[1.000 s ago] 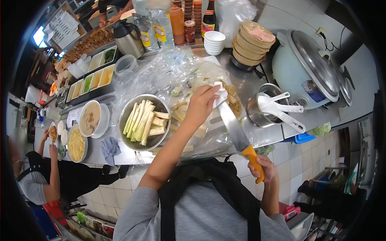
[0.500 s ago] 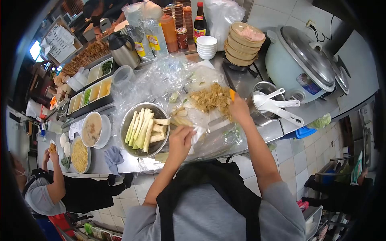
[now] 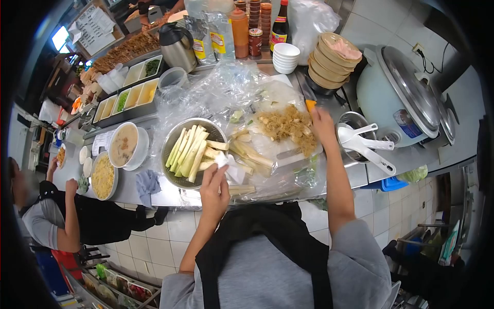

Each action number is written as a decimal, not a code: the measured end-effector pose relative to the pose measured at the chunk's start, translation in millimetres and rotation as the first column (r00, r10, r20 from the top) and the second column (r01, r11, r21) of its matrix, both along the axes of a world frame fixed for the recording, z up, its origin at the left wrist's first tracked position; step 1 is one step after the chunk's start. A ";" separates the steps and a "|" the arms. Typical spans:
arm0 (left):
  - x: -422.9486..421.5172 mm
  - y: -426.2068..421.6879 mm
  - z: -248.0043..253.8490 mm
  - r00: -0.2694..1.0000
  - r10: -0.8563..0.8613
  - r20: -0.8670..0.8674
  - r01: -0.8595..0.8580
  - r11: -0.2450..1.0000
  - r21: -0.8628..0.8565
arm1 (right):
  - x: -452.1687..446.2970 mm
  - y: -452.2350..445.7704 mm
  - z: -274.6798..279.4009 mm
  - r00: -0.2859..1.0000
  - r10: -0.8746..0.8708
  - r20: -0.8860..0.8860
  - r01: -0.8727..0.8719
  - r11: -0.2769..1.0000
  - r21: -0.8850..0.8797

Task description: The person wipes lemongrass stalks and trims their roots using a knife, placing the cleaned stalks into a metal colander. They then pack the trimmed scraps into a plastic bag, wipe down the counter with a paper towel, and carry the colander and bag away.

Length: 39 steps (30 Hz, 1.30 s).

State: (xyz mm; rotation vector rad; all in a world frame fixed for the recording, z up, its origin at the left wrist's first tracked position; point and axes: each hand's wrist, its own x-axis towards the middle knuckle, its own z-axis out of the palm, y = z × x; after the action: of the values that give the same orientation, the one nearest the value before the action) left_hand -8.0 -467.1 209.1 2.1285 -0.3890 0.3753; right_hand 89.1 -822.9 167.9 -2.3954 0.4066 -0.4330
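My left hand (image 3: pixel 213 191) pinches a white crumpled piece of paper or tissue (image 3: pixel 222 160) at the near right rim of a steel bowl (image 3: pixel 170 172). In that bowl lie trimmed pale green-white stalks (image 3: pixel 189 149). My right hand (image 3: pixel 323 127) is closed round an orange handle (image 3: pixel 311 105), with what looks like a dark knife blade (image 3: pixel 304 86) pointing away from me. Left of that hand is a heap of stringy brown root ends (image 3: pixel 288 127). Loose pale stalks and peelings (image 3: pixel 249 153) lie on clear plastic between my hands.
Clear plastic sheeting (image 3: pixel 206 95) covers the middle counter. A steel pot with white ladles (image 3: pixel 360 138) and a large cooker (image 3: pixel 396 103) stand right. Soup (image 3: pixel 125 144), a noodle bowl (image 3: pixel 104 175) and a blue cloth (image 3: pixel 148 186) are left. A co-worker (image 3: pixel 46 221) stands far left.
My left hand has lifted the white piece up and left toward the bowl. My right hand has moved away from the root heap, with the orange handle now farther back.
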 end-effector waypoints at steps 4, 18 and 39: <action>9.1 -17.3 -1.5 0.990 -0.010 0.143 -0.009 0.992 0.127 | -133.7 45.5 32.4 0.919 -0.198 -0.341 0.173 0.980 -0.102; 19.8 -125.1 -10.3 0.939 -0.340 0.052 0.299 0.882 0.363 | -110.9 111.1 21.5 0.941 0.157 0.300 -0.301 0.794 0.528; 103.1 -59.7 5.1 0.953 0.015 0.301 -0.049 0.993 0.103 | -3.0 130.8 19.8 0.866 0.413 0.284 -0.496 0.784 0.374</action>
State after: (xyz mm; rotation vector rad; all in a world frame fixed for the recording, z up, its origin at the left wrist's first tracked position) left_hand 95.1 -526.9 214.2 2.1902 -0.5604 0.7159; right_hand 86.1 -692.1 187.7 -1.8997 -0.1627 -0.2975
